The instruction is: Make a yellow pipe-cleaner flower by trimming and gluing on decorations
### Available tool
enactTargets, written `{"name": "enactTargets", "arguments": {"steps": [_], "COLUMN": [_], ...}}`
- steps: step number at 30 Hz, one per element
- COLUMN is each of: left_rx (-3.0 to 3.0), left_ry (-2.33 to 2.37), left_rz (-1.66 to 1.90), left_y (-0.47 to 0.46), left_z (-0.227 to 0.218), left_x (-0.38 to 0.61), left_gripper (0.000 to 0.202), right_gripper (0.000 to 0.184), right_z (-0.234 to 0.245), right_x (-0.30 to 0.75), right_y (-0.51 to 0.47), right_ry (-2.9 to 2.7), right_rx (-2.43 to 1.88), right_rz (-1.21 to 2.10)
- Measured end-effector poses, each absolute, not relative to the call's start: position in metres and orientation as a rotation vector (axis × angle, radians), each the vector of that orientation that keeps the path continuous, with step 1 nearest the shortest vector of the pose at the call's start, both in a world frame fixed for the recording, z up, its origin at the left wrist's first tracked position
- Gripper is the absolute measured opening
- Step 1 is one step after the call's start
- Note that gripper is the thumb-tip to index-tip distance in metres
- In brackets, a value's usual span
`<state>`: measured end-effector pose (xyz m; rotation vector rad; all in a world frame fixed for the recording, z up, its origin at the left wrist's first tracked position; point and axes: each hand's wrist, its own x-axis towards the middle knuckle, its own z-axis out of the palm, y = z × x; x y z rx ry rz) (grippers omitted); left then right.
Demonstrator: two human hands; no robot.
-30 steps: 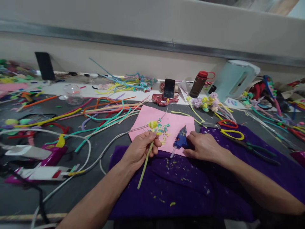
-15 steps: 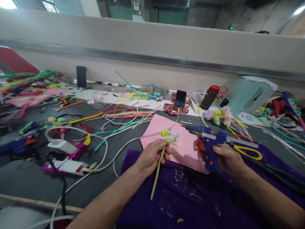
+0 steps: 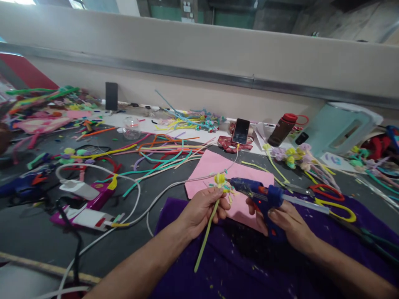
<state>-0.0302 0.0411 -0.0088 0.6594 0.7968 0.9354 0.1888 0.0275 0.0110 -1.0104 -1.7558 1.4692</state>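
Note:
My left hand (image 3: 201, 209) is closed around a light green pipe-cleaner stem (image 3: 204, 238) topped with a small yellow flower (image 3: 220, 179). My right hand (image 3: 285, 222) grips a blue hot glue gun (image 3: 262, 197), its nozzle pointing left and almost touching the flower. Both hands hover over a pink sheet (image 3: 215, 168) strewn with small teal and yellow clippings. A purple cloth (image 3: 237, 261) covers the table in front of me.
Loose pipe cleaners (image 3: 156, 155) lie across the dark table. A phone (image 3: 241, 131), a brown bottle (image 3: 282, 128), a pale jug (image 3: 341, 128), finished flowers (image 3: 294, 155), yellow and red scissors (image 3: 333, 199), white cables and a power strip (image 3: 90, 209) surround the work area.
My right hand lifted the glue gun off the pink sheet and brought its nozzle left to the flower. My left hand kept holding the stem. The camera tilted up.

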Motion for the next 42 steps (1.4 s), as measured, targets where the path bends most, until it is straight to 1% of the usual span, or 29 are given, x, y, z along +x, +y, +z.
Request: {"name": "enactTargets", "arguments": {"steps": [4,7,18,20,25,34,42], "left_rx": [0.697,0.713,0.748,0.750,0.755,0.763,0.788], "left_ry": [0.821,0.852,0.900,0.901,0.902,0.886,0.872], "left_rz": [0.929,0.918,0.913,0.912,0.896,0.916,0.922], "left_y": [0.041,0.041,0.040,0.040,0.039,0.039,0.039], "left_z": [-0.009,-0.008,-0.008,-0.007,-0.006,-0.008,-0.008], "left_x": [-0.029,-0.028,-0.027,-0.027,-0.027,-0.027,-0.029], "left_gripper": [0.021,0.024,0.024,0.024,0.023,0.026,0.027], "right_gripper": [0.044,0.047,0.048,0.047,0.037,0.041,0.038], "right_z": [0.012,0.010,0.006,0.005,0.001,0.000,0.004], "right_x": [0.191,0.194,0.196,0.197,0.199,0.198,0.192], "right_y": [0.026,0.026,0.023,0.023,0.023,0.023,0.023], "right_ry": [-1.845,-1.955,-2.092,-2.108,-2.136,-2.201,-2.220], "right_rx": [-1.062,-1.078,-1.098,-1.098,-1.105,-1.108,-1.080], "right_rz": [1.386,1.293,1.146,1.127,1.103,1.070,1.041]}}
